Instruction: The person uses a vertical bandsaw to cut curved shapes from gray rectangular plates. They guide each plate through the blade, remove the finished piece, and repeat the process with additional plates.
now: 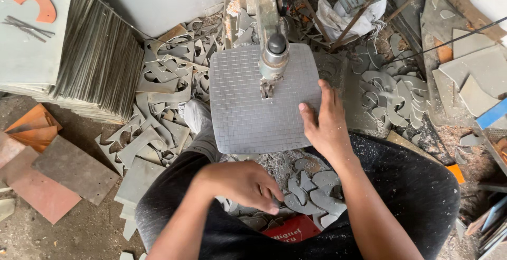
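I look down at a small saw table (248, 117) with a gridded grey top and the saw's head (273, 54) above it. My right hand (326, 122) lies flat on the table's right edge, fingers apart, holding nothing. My left hand (244, 183) reaches down between my knees, fingers curled at a heap of grey curved cut pieces (314, 188); whether it grips one I cannot tell. Below the heap sits a red box (290, 229).
A tall stack of grey sheets (79, 54) stands at the left with an orange curved template (33, 0) on top. Grey offcut sheets with holes (158, 96) litter the floor left; more cut pieces (393, 91) lie right. Brown boards (47, 175) lie lower left.
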